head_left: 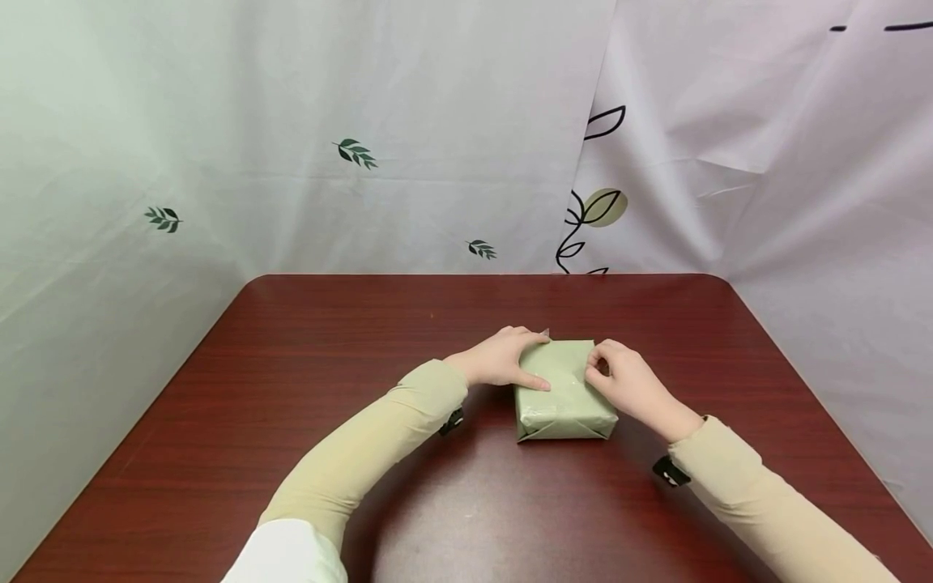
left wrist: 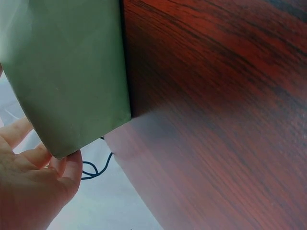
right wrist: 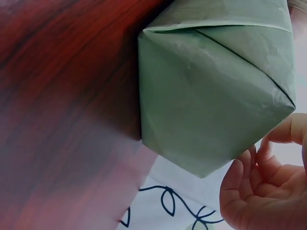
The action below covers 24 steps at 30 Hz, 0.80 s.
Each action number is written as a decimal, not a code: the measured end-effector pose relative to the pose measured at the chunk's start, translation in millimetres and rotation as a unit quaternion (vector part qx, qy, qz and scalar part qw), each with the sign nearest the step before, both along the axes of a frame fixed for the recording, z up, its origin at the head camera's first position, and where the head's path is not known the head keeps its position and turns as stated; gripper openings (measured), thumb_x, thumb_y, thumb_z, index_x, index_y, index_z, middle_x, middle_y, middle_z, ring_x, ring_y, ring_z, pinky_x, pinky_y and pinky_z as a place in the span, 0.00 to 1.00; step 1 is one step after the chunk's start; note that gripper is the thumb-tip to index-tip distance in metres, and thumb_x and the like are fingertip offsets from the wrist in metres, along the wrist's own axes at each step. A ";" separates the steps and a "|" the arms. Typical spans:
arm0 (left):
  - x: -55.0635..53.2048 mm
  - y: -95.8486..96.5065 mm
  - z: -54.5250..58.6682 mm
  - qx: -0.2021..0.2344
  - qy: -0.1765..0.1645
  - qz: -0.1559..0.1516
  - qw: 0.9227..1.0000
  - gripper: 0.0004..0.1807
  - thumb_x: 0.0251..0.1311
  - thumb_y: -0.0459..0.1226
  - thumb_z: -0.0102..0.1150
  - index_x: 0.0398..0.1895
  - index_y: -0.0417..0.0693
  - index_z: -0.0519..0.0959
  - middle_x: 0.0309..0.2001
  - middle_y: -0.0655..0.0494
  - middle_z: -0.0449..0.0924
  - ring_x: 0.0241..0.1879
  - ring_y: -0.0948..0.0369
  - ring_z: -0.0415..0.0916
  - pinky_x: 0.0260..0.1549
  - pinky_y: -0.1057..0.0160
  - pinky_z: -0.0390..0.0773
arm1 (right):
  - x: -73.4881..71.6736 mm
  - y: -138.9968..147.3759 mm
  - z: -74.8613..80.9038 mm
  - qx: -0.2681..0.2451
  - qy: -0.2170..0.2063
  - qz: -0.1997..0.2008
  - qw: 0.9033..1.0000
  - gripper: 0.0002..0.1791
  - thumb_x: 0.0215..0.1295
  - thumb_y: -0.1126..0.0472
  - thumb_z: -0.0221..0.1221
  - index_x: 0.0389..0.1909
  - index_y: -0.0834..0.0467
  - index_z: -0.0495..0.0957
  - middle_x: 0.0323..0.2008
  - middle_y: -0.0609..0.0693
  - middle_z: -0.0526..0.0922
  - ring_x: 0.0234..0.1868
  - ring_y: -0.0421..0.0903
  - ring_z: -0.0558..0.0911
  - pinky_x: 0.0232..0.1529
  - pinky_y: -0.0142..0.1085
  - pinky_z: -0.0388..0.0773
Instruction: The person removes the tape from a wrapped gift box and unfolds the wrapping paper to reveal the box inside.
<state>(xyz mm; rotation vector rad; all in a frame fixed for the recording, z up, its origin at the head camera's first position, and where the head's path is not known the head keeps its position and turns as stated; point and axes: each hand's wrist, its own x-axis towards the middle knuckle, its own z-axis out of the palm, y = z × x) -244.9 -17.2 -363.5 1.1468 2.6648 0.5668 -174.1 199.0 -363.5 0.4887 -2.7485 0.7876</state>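
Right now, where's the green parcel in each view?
Head: parcel right of and below centre.
Left wrist: upper left, cut off by the top edge.
Right wrist: upper right, cut off by the top edge.
Shared landmark: the dark red table.

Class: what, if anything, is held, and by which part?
A green paper-wrapped rectangular box: the left hand grips its far-left corner. The right hand touches its right edge; whether it pinches anything is unclear.
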 end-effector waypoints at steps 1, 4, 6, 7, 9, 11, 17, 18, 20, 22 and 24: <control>0.1 0.0 0.0 0.000 0.000 0.000 1.000 0.42 0.49 0.56 0.67 0.67 0.49 0.66 0.58 0.51 0.72 0.59 0.54 0.66 0.59 0.61 0.66 | 0.2 1.3 0.1 -0.004 -0.003 -0.004 1.000 0.05 0.53 0.71 0.55 0.23 0.58 0.73 0.25 0.49 0.71 0.27 0.41 0.69 0.29 0.31 0.66; 0.3 0.0 0.2 0.001 -0.001 0.001 1.000 0.42 0.49 0.56 0.67 0.67 0.49 0.66 0.58 0.52 0.72 0.58 0.54 0.66 0.59 0.62 0.66 | 0.6 5.7 0.7 -0.015 -0.013 -0.015 1.000 0.04 0.54 0.70 0.54 0.25 0.60 0.74 0.27 0.49 0.72 0.28 0.42 0.69 0.29 0.32 0.66; 0.8 -0.2 0.5 0.001 -0.001 0.002 1.000 0.42 0.49 0.55 0.68 0.67 0.50 0.66 0.58 0.52 0.72 0.58 0.54 0.66 0.59 0.61 0.66 | 0.7 9.2 1.1 -0.024 -0.021 -0.024 0.999 0.03 0.55 0.70 0.53 0.26 0.61 0.74 0.28 0.50 0.73 0.28 0.42 0.69 0.30 0.32 0.66; 1.1 -0.2 0.7 0.001 -0.002 0.002 1.000 0.42 0.49 0.55 0.68 0.67 0.49 0.66 0.58 0.51 0.72 0.58 0.54 0.66 0.59 0.61 0.66 | 1.1 10.9 1.4 -0.028 -0.026 -0.027 0.999 0.04 0.55 0.70 0.52 0.26 0.61 0.75 0.28 0.51 0.74 0.27 0.42 0.68 0.30 0.32 0.65; 1.4 -0.4 1.0 0.002 -0.003 0.002 1.000 0.42 0.49 0.55 0.68 0.67 0.49 0.66 0.58 0.51 0.72 0.58 0.54 0.66 0.59 0.61 0.66 | 1.7 14.5 1.9 -0.038 -0.034 -0.037 0.998 0.04 0.57 0.69 0.52 0.27 0.61 0.75 0.30 0.52 0.75 0.25 0.41 0.67 0.29 0.31 0.65; 1.7 -0.5 1.1 0.002 -0.004 0.001 1.000 0.42 0.49 0.55 0.68 0.67 0.49 0.66 0.58 0.51 0.72 0.59 0.54 0.65 0.59 0.61 0.66 | 2.1 18.4 1.9 -0.048 -0.048 -0.047 0.997 0.04 0.58 0.69 0.51 0.29 0.62 0.75 0.30 0.54 0.76 0.22 0.40 0.65 0.27 0.31 0.64; 1.0 -0.6 0.4 0.005 0.000 -0.001 1.000 0.42 0.49 0.54 0.68 0.66 0.49 0.67 0.57 0.51 0.72 0.59 0.53 0.65 0.60 0.60 0.66 | 3.8 26.4 0.2 -0.074 -0.093 -0.057 0.991 0.06 0.62 0.66 0.49 0.32 0.62 0.75 0.32 0.56 0.79 0.16 0.38 0.62 0.22 0.31 0.62; 0.9 -0.5 0.4 0.005 0.000 -0.001 1.000 0.42 0.49 0.54 0.68 0.66 0.49 0.67 0.57 0.51 0.72 0.59 0.53 0.65 0.60 0.60 0.66 | 3.8 27.2 -0.5 -0.079 -0.100 -0.057 0.990 0.06 0.63 0.66 0.49 0.32 0.62 0.74 0.33 0.56 0.80 0.17 0.37 0.64 0.23 0.31 0.63; 0.9 -0.4 0.5 0.006 0.001 -0.002 1.000 0.41 0.49 0.54 0.68 0.66 0.49 0.67 0.58 0.51 0.72 0.60 0.53 0.65 0.60 0.60 0.65 | 3.7 28.8 -1.5 -0.093 -0.116 -0.057 0.987 0.07 0.63 0.66 0.48 0.32 0.62 0.74 0.32 0.56 0.83 0.19 0.37 0.72 0.25 0.30 0.68; 1.0 -0.4 0.5 0.006 0.001 -0.002 1.000 0.41 0.49 0.54 0.68 0.66 0.49 0.67 0.58 0.51 0.72 0.59 0.53 0.65 0.60 0.60 0.66 | 3.2 30.5 -2.9 -0.120 -0.138 -0.051 0.982 0.07 0.65 0.67 0.46 0.34 0.64 0.73 0.34 0.58 0.83 0.26 0.38 0.79 0.30 0.30 0.75; 1.0 -0.5 0.3 0.007 -0.001 -0.002 1.000 0.42 0.49 0.54 0.68 0.67 0.49 0.66 0.57 0.51 0.72 0.59 0.53 0.65 0.60 0.60 0.66 | 2.4 32.4 -4.0 -0.166 -0.165 -0.044 0.971 0.08 0.66 0.67 0.45 0.36 0.67 0.72 0.36 0.61 0.83 0.32 0.39 0.83 0.36 0.32 0.80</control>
